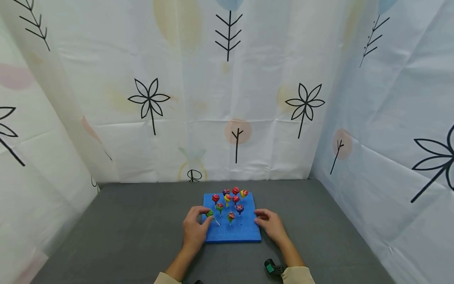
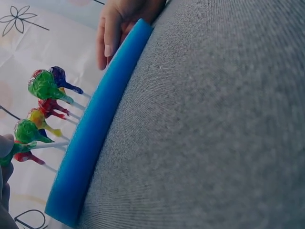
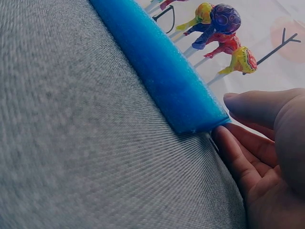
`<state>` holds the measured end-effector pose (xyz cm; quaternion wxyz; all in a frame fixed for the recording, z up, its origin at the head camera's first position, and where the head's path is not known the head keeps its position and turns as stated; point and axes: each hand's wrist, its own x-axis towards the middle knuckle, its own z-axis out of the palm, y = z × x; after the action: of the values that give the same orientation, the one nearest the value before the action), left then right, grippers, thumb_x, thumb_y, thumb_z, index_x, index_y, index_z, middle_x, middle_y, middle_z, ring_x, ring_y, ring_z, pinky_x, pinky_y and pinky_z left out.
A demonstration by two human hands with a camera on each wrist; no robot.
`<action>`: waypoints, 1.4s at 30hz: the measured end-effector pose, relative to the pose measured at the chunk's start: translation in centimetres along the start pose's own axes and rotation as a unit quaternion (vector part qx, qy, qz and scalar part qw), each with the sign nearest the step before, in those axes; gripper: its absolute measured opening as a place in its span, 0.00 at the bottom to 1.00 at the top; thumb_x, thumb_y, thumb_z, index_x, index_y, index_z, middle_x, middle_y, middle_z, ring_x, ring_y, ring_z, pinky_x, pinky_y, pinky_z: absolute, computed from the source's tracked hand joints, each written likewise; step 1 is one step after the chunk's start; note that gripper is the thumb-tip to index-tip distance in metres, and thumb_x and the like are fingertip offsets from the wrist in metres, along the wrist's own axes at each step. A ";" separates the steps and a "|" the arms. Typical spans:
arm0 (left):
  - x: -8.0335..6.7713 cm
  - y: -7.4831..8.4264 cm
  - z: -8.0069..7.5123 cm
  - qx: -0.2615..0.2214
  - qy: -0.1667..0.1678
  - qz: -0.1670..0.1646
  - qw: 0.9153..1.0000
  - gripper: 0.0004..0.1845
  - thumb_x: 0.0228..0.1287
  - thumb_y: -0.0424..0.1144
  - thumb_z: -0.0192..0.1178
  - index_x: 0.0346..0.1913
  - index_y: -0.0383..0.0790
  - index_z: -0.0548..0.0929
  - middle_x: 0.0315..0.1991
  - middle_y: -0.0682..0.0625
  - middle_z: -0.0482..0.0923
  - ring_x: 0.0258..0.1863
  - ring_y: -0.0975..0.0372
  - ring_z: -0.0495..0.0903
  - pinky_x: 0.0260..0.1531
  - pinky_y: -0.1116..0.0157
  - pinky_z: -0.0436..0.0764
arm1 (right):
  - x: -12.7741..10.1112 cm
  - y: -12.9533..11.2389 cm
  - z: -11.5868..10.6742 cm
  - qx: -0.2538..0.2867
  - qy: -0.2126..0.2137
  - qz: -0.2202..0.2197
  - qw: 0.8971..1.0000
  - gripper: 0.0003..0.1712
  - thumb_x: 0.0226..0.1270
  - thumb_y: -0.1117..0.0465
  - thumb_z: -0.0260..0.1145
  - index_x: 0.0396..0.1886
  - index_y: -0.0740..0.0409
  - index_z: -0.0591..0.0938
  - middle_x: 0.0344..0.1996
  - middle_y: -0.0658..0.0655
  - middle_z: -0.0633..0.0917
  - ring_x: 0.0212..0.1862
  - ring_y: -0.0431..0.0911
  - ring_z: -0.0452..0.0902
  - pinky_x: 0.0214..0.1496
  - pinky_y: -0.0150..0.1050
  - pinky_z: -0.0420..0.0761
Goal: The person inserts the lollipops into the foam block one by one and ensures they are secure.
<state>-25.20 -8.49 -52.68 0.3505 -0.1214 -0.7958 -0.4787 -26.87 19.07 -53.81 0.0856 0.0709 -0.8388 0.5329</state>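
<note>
Here, left hand (image 1: 194,230) pinching a green lollipop (image 1: 210,213) by its stick at the near-left corner of the blue foam pad (image 1: 244,230), on a grey table (image 1: 124,232); right hand (image 1: 271,225) steadying the pad's right edge with relaxed fingers, gripping nothing. Nine other lollipops (image 1: 230,199) standing planted, this one tilted and seemingly not seated, so work looks nearly done either way. Head view alone showing the full count; left wrist view revealing white sticks (image 2: 71,114) entering foam; right wrist view showing fingertips (image 3: 228,143) touching the pad's corner.
</note>
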 end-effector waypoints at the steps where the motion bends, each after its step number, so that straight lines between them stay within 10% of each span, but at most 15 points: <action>1: 0.0 0.1 0.0 0.003 -0.003 0.003 1.000 0.13 0.50 0.28 0.74 0.38 0.43 0.83 0.38 0.54 0.78 0.40 0.64 0.79 0.43 0.54 0.81 | 0.0 0.0 0.0 0.001 0.000 0.000 1.000 0.13 0.62 0.69 0.69 0.47 0.63 0.84 0.44 0.57 0.85 0.43 0.47 0.80 0.46 0.38 0.79; 19: 0.2 0.7 0.4 0.029 -0.030 0.047 0.998 0.15 0.52 0.32 0.74 0.43 0.44 0.85 0.41 0.53 0.83 0.44 0.60 0.81 0.44 0.54 0.80 | 0.1 0.1 0.0 -0.011 0.005 -0.003 1.000 0.13 0.62 0.68 0.69 0.47 0.62 0.84 0.43 0.56 0.85 0.43 0.46 0.80 0.45 0.37 0.79; 42: 0.0 1.8 1.4 0.010 -0.056 0.022 0.998 0.13 0.55 0.33 0.72 0.44 0.44 0.86 0.40 0.56 0.83 0.40 0.63 0.78 0.39 0.58 0.80 | 0.0 0.0 -0.1 -0.002 0.005 -0.009 1.000 0.13 0.62 0.69 0.68 0.47 0.62 0.84 0.43 0.56 0.85 0.43 0.48 0.80 0.45 0.36 0.79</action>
<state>-24.88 -6.42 -51.87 0.3168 -0.1616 -0.8162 -0.4553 -26.84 19.12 -53.77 0.0950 0.0755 -0.8390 0.5304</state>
